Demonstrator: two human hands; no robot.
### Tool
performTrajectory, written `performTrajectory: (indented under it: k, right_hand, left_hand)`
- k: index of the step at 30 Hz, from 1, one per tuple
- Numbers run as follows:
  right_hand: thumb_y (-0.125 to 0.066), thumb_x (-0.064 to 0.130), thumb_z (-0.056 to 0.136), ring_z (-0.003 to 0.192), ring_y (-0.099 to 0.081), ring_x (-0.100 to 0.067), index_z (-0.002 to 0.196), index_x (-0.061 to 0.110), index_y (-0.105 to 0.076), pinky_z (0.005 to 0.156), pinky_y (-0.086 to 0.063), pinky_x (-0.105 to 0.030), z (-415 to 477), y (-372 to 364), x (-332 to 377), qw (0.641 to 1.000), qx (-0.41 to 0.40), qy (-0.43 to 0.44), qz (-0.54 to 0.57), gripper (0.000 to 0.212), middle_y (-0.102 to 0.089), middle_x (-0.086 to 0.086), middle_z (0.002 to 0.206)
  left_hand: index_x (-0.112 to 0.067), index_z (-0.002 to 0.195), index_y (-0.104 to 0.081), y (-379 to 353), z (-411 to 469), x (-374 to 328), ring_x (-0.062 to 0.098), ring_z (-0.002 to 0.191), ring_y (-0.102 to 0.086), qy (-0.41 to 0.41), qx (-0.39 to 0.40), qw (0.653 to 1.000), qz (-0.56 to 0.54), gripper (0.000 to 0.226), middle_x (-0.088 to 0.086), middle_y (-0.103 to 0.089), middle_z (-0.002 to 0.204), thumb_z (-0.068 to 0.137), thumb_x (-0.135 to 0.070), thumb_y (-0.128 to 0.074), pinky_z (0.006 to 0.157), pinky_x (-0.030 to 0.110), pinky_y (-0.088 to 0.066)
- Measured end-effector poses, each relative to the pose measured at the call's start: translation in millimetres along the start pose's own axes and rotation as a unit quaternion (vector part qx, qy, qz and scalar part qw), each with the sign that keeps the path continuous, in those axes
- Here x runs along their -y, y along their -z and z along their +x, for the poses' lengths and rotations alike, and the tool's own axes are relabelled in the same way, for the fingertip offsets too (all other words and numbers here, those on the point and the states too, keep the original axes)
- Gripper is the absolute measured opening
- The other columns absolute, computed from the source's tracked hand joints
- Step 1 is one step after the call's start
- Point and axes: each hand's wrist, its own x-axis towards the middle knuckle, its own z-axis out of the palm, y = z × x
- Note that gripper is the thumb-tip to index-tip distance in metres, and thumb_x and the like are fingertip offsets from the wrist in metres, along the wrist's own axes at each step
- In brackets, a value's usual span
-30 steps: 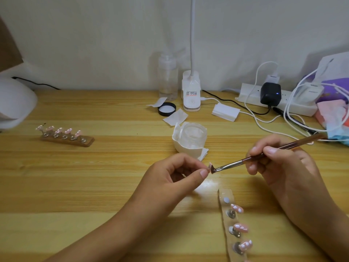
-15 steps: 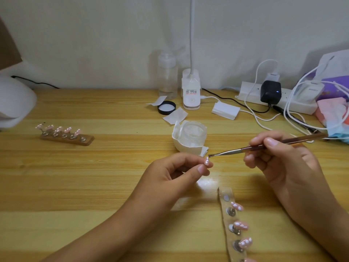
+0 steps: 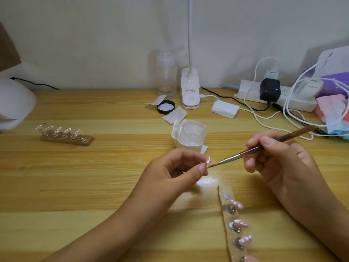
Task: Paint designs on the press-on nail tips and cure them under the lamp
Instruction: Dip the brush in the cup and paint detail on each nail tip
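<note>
Bare light wooden surface (image 3: 105, 186) at left and front centre. Hemmed at far left by brown wooden stand of nail tips (image 3: 87, 140), ahead by paper-wrapped glass jar (image 3: 192, 133), at right by tangled white cables (image 3: 254, 115) and pale nail-tip strip (image 3: 225, 218).

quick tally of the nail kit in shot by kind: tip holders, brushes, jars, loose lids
tip holders: 2
brush: 1
glass jar: 1
black lid: 1
total: 5

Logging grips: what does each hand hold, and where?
Left hand pinches a nail tip by its base; right hand holds the brush just behind its ferrule.
</note>
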Motion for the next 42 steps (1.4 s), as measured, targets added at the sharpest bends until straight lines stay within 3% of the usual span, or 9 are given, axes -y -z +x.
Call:
performTrajectory:
  k: [4, 9, 18, 26, 34, 37, 42]
  right_hand:
    - [-0.054, 0.028, 0.093, 0.054, -0.058, -0.01, 0.071, 0.024, -0.072, 0.056, -0.05, -0.017, 0.2, -0.5, 1.7, 0.999, -0.036, 0.005, 0.003, 0.028, -0.061, -0.003, 0.057]
    - [-0.064, 0.044, 0.079, 0.055, -0.059, -0.012, 0.074, 0.024, -0.073, 0.056, -0.051, -0.018, -1.4, -3.2, 2.8, 1.0, -0.025, -0.001, -0.008, 0.022, -0.061, -0.008, 0.057]
    - [-0.07, 0.053, 0.076, 0.056, -0.061, -0.012, 0.078, 0.025, -0.073, 0.058, -0.052, -0.019, -1.2, -3.1, 1.8, 0.999, -0.022, -0.01, -0.028, 0.028, -0.065, -0.005, 0.06]
    - [-0.065, 0.046, 0.076, 0.054, -0.059, -0.011, 0.072, 0.025, -0.075, 0.055, -0.051, -0.017, 2.7, -1.9, 1.4, 0.996, -0.085, -0.018, -0.034, 0.023, -0.065, -0.004, 0.06]
    - [-0.068, 0.049, 0.074, 0.051, -0.058, -0.011, 0.071, 0.025, -0.073, 0.053, -0.05, -0.018, 1.1, -3.3, 0.8, 0.999, -0.039, -0.031, -0.018, 0.026, -0.064, -0.004, 0.058]
    - [-0.067, 0.048, 0.074, 0.052, -0.058, -0.012, 0.071, 0.024, -0.074, 0.054, -0.05, -0.018, 2.3, -2.6, -0.5, 0.997, -0.06, -0.041, -0.026, 0.025, -0.065, -0.006, 0.058]
    - [-0.064, 0.045, 0.076, 0.053, -0.059, -0.01, 0.07, 0.023, -0.074, 0.055, -0.05, -0.017, 5.5, -0.9, -0.2, 0.996, -0.085, -0.026, -0.014, 0.025, -0.065, -0.003, 0.059]
  left_hand:
    - [-0.036, 0.085, -0.074, 0.7, 0.5, 2.1, 0.007, 0.073, -0.057, -0.005, 0.007, 1.0, 0.025, 0.013, -0.011, -0.071, 0.082, 0.074, -0.043, -0.07, 0.064, 0.012, -0.046]
    - [-0.034, 0.08, -0.074, 0.2, 1.4, 3.0, 0.006, 0.066, -0.049, -0.01, 0.002, 0.999, 0.037, 0.007, -0.014, -0.062, 0.074, 0.079, -0.031, -0.068, 0.059, 0.011, -0.042]
    - [-0.034, 0.077, -0.073, -0.7, 1.6, 2.1, 0.005, 0.062, -0.045, -0.013, 0.009, 0.999, 0.043, 0.007, -0.015, -0.059, 0.068, 0.078, -0.029, -0.068, 0.057, 0.011, -0.038]
    - [-0.03, 0.08, -0.074, -0.9, 1.8, 2.2, 0.005, 0.063, -0.045, -0.017, 0.02, 0.999, 0.041, 0.007, -0.014, -0.061, 0.069, 0.079, -0.028, -0.068, 0.057, 0.011, -0.037]
    - [-0.034, 0.075, -0.073, -1.0, 1.1, 2.0, 0.003, 0.061, -0.045, -0.015, 0.014, 0.999, 0.047, 0.007, -0.014, -0.056, 0.064, 0.077, -0.03, -0.068, 0.056, 0.011, -0.037]
    - [-0.032, 0.077, -0.074, -0.6, 1.1, 1.7, 0.005, 0.065, -0.049, -0.011, 0.014, 0.999, 0.045, 0.006, -0.004, -0.063, 0.069, 0.077, -0.03, -0.069, 0.058, 0.012, -0.04]
    - [-0.026, 0.08, -0.075, -0.5, 0.6, -0.3, -0.002, 0.065, -0.057, -0.005, 0.007, 1.0, 0.011, 0.004, -0.01, -0.07, 0.071, 0.078, -0.029, -0.073, 0.059, 0.009, -0.044]
